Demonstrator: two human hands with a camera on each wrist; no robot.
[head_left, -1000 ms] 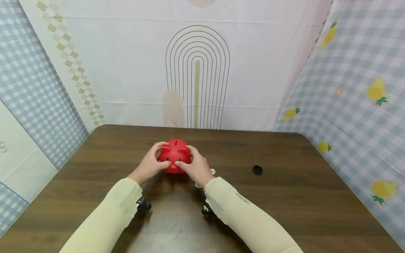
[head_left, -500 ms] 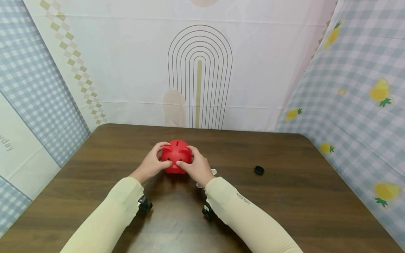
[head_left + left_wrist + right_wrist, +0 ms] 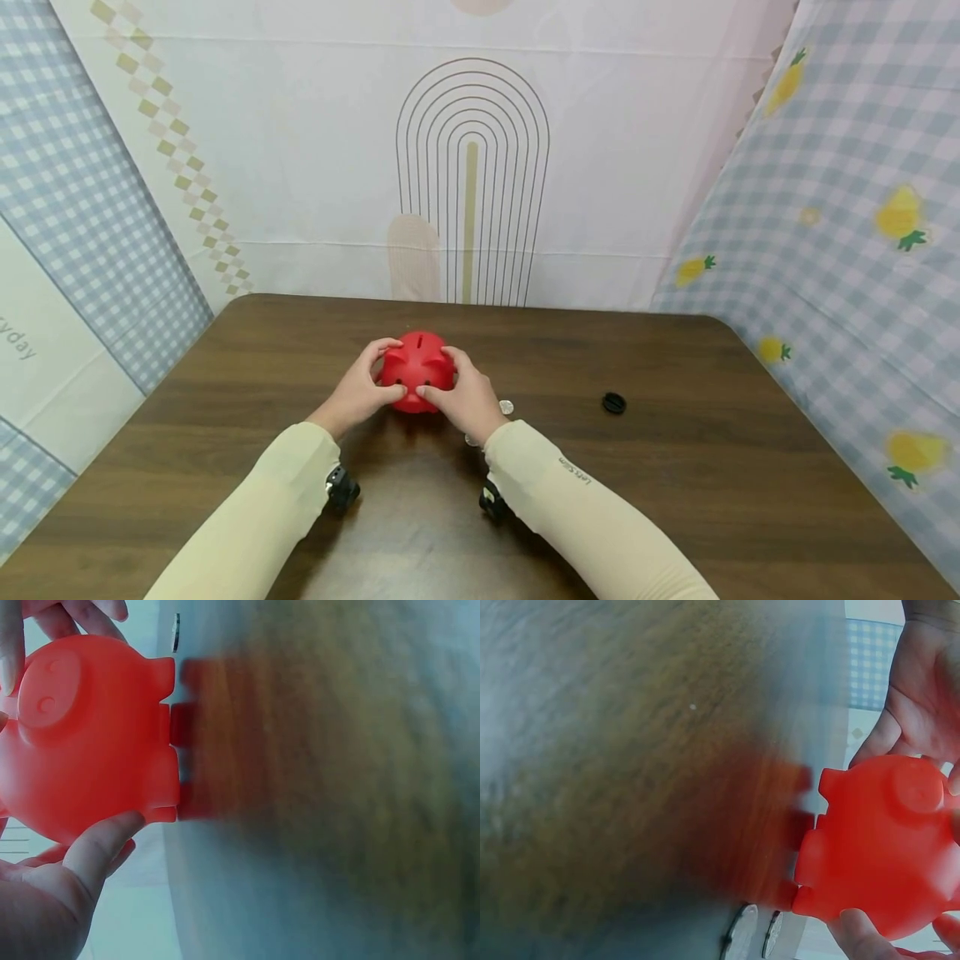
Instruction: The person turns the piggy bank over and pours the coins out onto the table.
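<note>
A red piggy bank (image 3: 416,367) stands upright near the back of the brown table (image 3: 675,492), its snout toward me and its coin slot on top. My left hand (image 3: 354,390) grips its left side, and my right hand (image 3: 471,398) grips its right side. Both thumbs rest on the front near the face, with the other fingers curled round toward the ears. In the wrist views, the piggy bank (image 3: 112,765) has its short feet at the tabletop, above their red reflection. Beside my right wrist lie two silver coins, one coin (image 3: 506,407) farther back and another coin (image 3: 471,440) partly hidden.
A round black cap (image 3: 613,403) with a bar across it lies to the right on the table. Behind the table hangs a white patterned cloth (image 3: 315,167). Checked cloth (image 3: 832,275) closes off the right side, and more checked cloth (image 3: 90,183) the left.
The head view has shifted slightly. Both hands keep their hold on the piggy bank, which stays in nearly the same place.
</note>
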